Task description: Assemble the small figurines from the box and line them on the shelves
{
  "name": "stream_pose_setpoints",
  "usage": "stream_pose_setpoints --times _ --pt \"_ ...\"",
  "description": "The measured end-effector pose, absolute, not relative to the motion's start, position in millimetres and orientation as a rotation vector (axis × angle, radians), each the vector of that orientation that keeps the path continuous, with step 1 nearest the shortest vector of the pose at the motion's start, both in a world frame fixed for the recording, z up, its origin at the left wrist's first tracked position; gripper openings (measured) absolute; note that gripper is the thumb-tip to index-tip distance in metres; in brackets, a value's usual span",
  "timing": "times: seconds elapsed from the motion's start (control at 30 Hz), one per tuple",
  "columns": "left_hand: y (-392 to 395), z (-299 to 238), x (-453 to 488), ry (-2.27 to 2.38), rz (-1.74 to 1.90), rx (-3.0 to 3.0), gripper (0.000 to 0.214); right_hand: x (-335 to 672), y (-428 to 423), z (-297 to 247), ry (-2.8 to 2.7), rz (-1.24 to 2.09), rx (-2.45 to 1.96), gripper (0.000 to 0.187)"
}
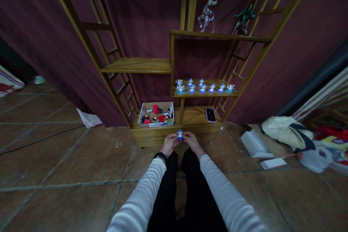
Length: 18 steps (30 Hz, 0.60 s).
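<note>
A small purple-and-white figurine (180, 135) stands upright between my two hands, in front of the cabinet's lower edge. My left hand (169, 143) grips it from the left side, fingers closed. From the right, my right hand (191, 140) pinches its other side. Several similar figurines (202, 87) on round bases stand in two rows on the middle right shelf (206, 95). Most are purple and white; a few at the row ends are blue, pink and black. Below to the left, a shallow cardboard box (160, 104) holds several red, black and white figurines.
A phone (211, 115) lies on the lowest shelf at right. A clear deer ornament (207, 16) and a dark green ornament (244, 20) stand on the upper shelf (220, 36). White boxes (257, 145), a cream bag (286, 134) and plastic bags (315, 157) lie on the floor at right.
</note>
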<state>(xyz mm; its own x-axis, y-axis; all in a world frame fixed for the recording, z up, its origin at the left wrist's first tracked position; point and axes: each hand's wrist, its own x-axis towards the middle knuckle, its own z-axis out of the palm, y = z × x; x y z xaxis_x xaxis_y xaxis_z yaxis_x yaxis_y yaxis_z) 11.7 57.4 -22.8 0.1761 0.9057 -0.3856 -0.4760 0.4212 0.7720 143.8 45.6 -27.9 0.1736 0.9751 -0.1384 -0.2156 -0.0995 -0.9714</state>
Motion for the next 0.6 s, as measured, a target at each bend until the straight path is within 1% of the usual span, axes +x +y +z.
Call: stream_pose_setpoints --times 0.6 --pt "55.2 -21.4 14.0 0.944 1.061 0.568 0.012 146.1 48.9 -36.6 -0.907 1.233 -1.23 0.022"
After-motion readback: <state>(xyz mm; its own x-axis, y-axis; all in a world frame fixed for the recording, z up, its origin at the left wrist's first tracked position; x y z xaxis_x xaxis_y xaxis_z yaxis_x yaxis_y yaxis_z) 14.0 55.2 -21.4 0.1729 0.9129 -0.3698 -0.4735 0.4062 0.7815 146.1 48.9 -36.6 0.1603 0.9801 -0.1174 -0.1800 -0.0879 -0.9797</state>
